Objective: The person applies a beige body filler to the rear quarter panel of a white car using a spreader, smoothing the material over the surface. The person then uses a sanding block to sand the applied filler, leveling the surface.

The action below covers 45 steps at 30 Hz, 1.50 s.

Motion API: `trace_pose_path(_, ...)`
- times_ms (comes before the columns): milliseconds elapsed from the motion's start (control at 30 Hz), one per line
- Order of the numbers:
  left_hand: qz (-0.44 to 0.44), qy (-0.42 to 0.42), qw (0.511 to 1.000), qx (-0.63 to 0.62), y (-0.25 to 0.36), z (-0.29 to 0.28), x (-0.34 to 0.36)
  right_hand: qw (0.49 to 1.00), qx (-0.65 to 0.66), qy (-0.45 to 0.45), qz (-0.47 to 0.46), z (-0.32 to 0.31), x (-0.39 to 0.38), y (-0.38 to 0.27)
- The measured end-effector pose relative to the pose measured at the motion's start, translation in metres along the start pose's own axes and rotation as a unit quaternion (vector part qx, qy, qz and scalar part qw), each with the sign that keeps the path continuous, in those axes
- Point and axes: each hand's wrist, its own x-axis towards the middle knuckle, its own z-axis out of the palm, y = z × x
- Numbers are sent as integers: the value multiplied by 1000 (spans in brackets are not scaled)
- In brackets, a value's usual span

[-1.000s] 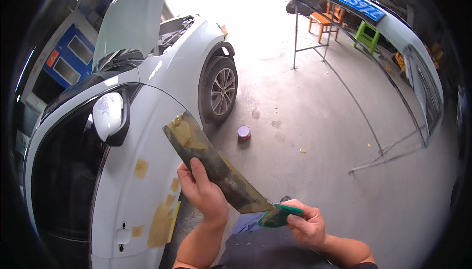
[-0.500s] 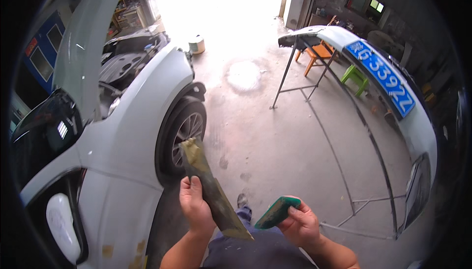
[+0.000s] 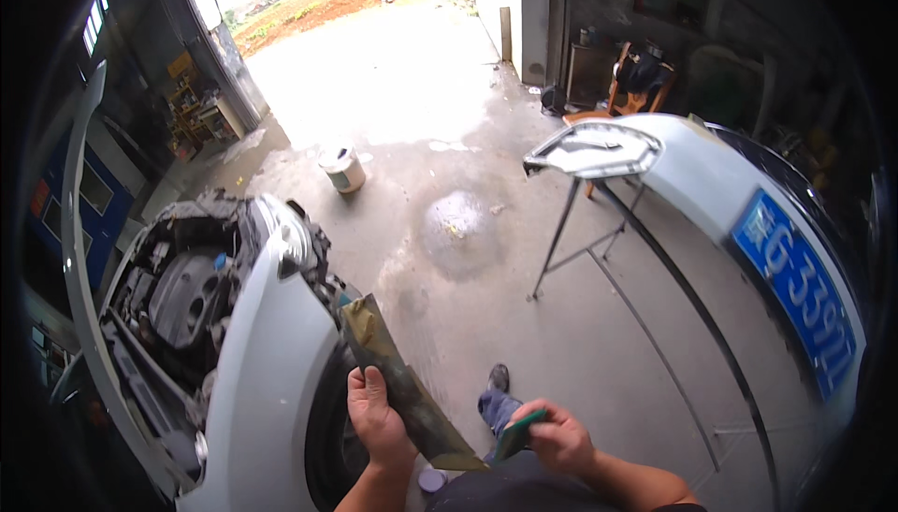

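Bodywork of the white car (image 3: 262, 353) stands left, its patched door gone from view since a second ago; we judge work there interrupted. We find the left hand (image 3: 379, 418) gripping the putty-smeared board (image 3: 410, 390), the right hand (image 3: 561, 439), apart, pinching the green spreader (image 3: 516, 433) near its lower end; open floor (image 3: 449, 316) extends rightward to the bumper (image 3: 702, 166).

Left grip (image 3: 380, 421) holds a smeared board (image 3: 416, 407), right grip (image 3: 563, 440) apparently a green scraper (image 3: 515, 435).
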Motion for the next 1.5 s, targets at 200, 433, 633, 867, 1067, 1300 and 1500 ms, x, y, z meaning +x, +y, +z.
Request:
trace_pose_path(200,-52,32,996,63,-7,76,178,990,103,56,-82,5,241,-120)
trace_pose_path(433,-84,-21,996,16,-26,172,365,961,-125,-174,-175,16,446,-183)
trace_pose_path(633,21,50,998,19,-63,258,597,975,-142,151,-82,-77,645,-261)
trace_pose_path(867,-95,-184,978,25,-129,406,815,914,78,313,-248,-174,800,-454)
trace_pose_path(1067,-206,-189,960,25,-216,531,960,881,146,354,-277,-264,892,-567)
trace_pose_path(1300,-77,-223,949,207,-334,688,1122,912,183,299,-215,-363,1059,-726)
trace_pose_path(1500,-80,-282,942,162,-411,832,1219,925,169,235,-245,-404,1161,-884)
